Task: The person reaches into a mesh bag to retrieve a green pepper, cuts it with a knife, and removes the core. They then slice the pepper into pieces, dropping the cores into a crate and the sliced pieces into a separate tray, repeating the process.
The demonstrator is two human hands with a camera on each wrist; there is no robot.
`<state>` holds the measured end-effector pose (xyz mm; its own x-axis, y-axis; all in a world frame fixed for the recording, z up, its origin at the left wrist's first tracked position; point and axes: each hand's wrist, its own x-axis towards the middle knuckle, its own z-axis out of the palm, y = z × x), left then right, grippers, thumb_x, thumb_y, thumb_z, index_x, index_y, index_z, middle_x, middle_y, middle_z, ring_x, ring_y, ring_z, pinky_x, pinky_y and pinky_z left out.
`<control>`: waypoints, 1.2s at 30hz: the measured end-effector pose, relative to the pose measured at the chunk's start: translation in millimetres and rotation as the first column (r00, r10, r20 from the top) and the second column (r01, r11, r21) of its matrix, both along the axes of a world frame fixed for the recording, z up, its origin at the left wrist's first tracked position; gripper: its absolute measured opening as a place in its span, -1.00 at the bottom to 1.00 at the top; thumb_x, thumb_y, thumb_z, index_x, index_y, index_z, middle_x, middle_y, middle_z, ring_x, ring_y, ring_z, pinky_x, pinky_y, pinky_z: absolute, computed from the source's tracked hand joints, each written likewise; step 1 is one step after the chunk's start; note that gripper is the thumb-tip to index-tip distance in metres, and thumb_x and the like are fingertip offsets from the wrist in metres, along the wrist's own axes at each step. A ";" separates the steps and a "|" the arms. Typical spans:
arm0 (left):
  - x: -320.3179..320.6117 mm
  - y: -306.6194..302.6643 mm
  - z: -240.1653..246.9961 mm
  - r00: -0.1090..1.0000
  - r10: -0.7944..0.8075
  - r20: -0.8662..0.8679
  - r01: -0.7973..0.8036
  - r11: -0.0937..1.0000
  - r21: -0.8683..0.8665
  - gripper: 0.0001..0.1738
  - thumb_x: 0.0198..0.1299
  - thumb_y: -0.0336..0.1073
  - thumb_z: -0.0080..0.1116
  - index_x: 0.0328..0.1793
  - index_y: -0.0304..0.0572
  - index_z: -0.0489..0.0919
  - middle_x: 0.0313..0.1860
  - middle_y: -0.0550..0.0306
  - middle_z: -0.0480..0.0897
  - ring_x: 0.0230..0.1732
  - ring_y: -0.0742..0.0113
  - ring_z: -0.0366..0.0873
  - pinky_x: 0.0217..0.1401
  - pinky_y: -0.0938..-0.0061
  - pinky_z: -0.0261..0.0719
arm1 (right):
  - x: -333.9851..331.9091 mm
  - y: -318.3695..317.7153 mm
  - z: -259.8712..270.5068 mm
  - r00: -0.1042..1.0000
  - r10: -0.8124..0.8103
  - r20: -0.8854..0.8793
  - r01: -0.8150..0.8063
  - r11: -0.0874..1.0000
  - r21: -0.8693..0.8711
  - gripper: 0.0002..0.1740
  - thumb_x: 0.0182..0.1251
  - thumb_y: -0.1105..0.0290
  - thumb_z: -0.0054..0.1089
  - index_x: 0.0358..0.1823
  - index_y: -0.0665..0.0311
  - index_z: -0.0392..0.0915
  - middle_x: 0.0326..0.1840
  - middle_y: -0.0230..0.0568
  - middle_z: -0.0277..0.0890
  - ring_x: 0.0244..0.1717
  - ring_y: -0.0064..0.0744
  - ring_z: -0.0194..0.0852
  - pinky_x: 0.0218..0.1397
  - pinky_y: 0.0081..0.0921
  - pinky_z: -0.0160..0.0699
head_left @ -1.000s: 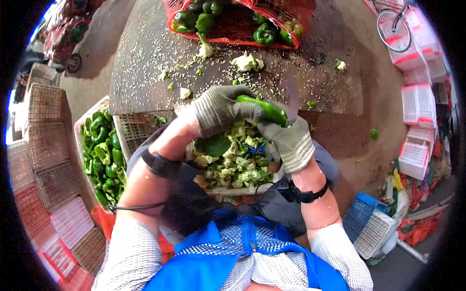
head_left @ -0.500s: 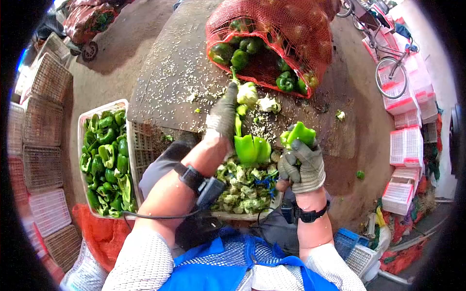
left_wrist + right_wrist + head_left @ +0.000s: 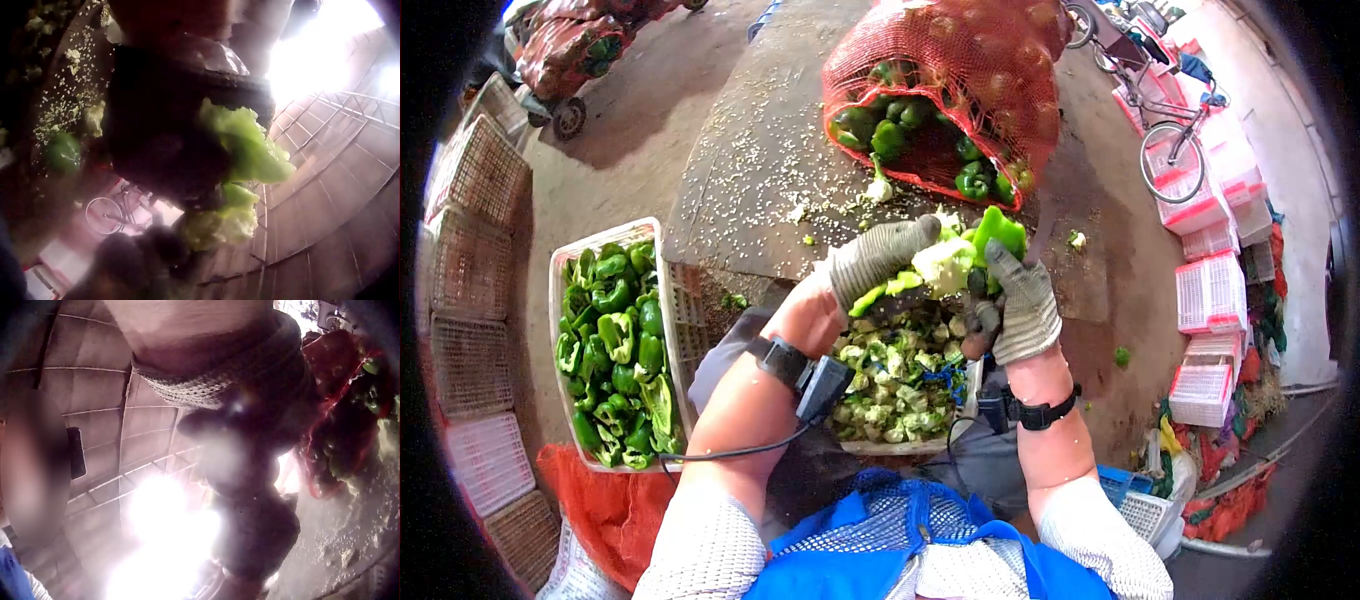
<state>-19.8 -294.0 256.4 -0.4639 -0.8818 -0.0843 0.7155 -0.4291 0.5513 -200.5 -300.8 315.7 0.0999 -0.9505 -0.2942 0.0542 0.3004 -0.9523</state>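
Note:
In the head view my gloved left hand (image 3: pixel 878 258) grips a pale pepper core (image 3: pixel 945 266), with a light green strip (image 3: pixel 887 294) below the fingers. Close beside it, my gloved right hand (image 3: pixel 1027 308) holds a bright green pepper piece (image 3: pixel 1000 235); a brown rounded end shows under that hand. Below both hands is a container (image 3: pixel 900 448) of pale cores and scraps. In the left wrist view a ruffled green piece (image 3: pixel 250 147) sticks out from the dark hand (image 3: pixel 169 131). The right wrist view shows a dark glove (image 3: pixel 253 531); its grip is unclear.
A white crate (image 3: pixel 561 300) of cut green peppers stands at the left. Ahead, a red mesh sack (image 3: pixel 970 70) of peppers lies open on a seed-strewn board (image 3: pixel 735 185). Stacked crates (image 3: pixel 472 260) line the left side; a bicycle (image 3: pixel 1170 160) and white boxes (image 3: pixel 1208 290) are at right.
The hands have come together again after standing apart half a second ago. My left hand has drawn back from near the sack's mouth, and the wide green piece below it is out of sight.

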 end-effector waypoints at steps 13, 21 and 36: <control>-21.3 -26.8 -78.2 0.566 0.329 0.756 -0.258 0.942 -0.216 -0.57 0.35 -0.05 0.18 0.12 -0.26 0.61 -0.06 0.03 0.69 -0.08 0.29 0.64 0.05 0.46 0.57 | 20.6 11.2 -3.6 0.952 0.072 -0.297 -0.143 0.964 -0.224 -0.41 0.27 0.20 0.32 0.26 0.17 0.30 -0.52 -0.37 0.44 -0.64 -0.53 0.40 -0.64 -0.53 0.44; 2.6 14.5 -6.3 0.689 0.294 0.662 -0.299 0.948 -0.109 -0.61 0.28 -0.11 0.32 0.04 -0.28 0.65 -0.26 0.23 0.68 -0.25 0.48 0.54 -0.11 0.45 0.53 | -23.9 49.6 -12.7 0.986 -0.160 -0.050 0.151 0.977 -0.151 -0.69 0.28 0.18 0.35 -0.15 0.21 0.48 -0.68 -0.34 0.30 -0.86 -0.43 0.22 -0.81 -0.46 0.27; 261.3 361.6 -116.7 -0.052 0.558 0.828 -0.991 0.071 -0.110 -0.52 0.33 0.02 0.25 0.07 -0.30 0.60 -0.31 0.22 0.67 -0.36 0.45 0.58 -0.31 0.55 0.56 | 90.0 74.9 -50.3 0.794 0.522 -0.312 -0.520 0.849 0.099 -0.20 0.18 0.50 0.37 0.45 0.29 0.20 -0.24 -0.39 0.60 -0.41 -0.65 0.46 -0.34 -0.65 0.47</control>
